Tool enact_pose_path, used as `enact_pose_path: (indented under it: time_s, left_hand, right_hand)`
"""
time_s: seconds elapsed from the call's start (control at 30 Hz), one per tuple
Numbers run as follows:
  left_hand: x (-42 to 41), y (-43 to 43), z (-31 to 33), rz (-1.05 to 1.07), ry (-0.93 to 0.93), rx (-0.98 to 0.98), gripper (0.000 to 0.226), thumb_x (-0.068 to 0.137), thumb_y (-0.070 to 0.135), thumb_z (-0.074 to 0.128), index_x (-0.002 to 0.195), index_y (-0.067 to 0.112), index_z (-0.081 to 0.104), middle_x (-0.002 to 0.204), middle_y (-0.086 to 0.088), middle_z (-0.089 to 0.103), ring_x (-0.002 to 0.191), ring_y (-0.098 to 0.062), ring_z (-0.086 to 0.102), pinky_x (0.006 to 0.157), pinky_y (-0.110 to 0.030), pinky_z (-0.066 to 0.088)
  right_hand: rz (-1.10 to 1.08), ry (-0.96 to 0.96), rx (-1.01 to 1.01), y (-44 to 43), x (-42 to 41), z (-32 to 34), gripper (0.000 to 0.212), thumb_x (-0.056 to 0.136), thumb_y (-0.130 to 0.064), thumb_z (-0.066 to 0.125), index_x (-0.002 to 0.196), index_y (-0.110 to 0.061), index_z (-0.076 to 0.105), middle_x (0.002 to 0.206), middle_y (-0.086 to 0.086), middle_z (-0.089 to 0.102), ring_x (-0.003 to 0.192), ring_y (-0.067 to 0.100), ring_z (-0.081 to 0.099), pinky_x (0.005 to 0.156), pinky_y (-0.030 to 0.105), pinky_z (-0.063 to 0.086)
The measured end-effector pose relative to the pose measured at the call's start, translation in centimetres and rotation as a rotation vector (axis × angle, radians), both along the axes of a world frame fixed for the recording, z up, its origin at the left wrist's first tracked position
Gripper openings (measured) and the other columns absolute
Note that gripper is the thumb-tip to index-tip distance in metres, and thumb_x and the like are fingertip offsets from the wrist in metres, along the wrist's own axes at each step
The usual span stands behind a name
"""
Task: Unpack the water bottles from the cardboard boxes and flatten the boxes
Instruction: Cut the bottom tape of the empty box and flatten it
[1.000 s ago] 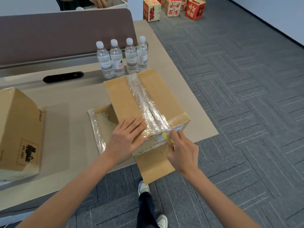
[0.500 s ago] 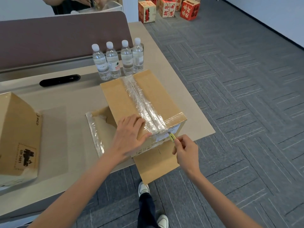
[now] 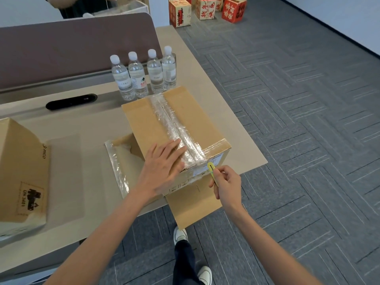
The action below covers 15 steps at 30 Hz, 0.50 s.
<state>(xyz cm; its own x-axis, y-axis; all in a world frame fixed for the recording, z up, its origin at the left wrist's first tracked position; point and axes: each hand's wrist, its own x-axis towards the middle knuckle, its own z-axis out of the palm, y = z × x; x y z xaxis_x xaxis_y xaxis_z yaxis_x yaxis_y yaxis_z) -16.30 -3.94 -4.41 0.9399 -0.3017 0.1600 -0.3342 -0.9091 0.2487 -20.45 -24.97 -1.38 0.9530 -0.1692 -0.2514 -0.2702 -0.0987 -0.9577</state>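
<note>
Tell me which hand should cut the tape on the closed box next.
Right. The right hand pinches the yellow cutter, its tip at the near end of the tape on the box. The left hand lies flat on the box top, holding no tool, so it better steadies the box.

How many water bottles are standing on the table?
4. They stand in one row behind the taped box: leftmost bottle, second bottle, third bottle, rightmost bottle. More could be hidden inside it.

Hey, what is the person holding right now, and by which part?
The right hand pinches a small yellow cutter by its rear end. The left hand lies flat on the taped cardboard box, gripping nothing.
</note>
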Motion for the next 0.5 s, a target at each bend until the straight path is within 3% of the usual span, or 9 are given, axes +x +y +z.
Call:
enact_pose_path:
  time_s: [0.23, 0.4, 0.5]
  left_hand:
    - [0.0, -0.2, 0.1, 0.005, -0.014, 0.026, 0.048, 0.102, 0.045, 0.030, 0.148, 0.033, 0.035, 0.153, 0.010, 0.032, 0.143, -0.013, 0.026, 0.119, -0.048, 0.015]
    - [0.3, -0.2, 0.4, -0.011, 0.045, 0.018, 0.049, 0.103, 0.047, 0.026, 0.149, 0.033, 0.032, 0.154, 0.008, 0.028, 0.144, -0.015, 0.023, 0.120, -0.048, 0.012]
    - [1.7, 0.6, 1.6, -0.111, 0.121, 0.012, 0.056, 0.099, 0.053, 0.017, 0.146, 0.030, 0.038, 0.149, 0.003, 0.035, 0.134, -0.018, 0.029, 0.114, -0.043, 0.026]
  right_hand:
    - [-0.030, 0.032, 0.054, 0.8, 0.3, -0.4, 0.019, 0.100, -0.009, 0.048, 0.088, 0.001, 0.058, 0.059, 0.007, 0.059, 0.035, 0.013, 0.033, 0.038, 0.023, 0.029]
    - [-0.056, 0.013, -0.055, 1.7, 0.4, -0.2, 0.017, 0.099, -0.008, 0.048, 0.086, -0.002, 0.058, 0.060, 0.009, 0.059, 0.038, 0.005, 0.040, 0.041, 0.018, 0.032]
    - [-0.064, 0.039, -0.093, 1.5, 0.6, 0.1, 0.017, 0.098, -0.007, 0.048, 0.086, -0.002, 0.058, 0.062, 0.012, 0.060, 0.038, 0.002, 0.042, 0.042, 0.016, 0.034]
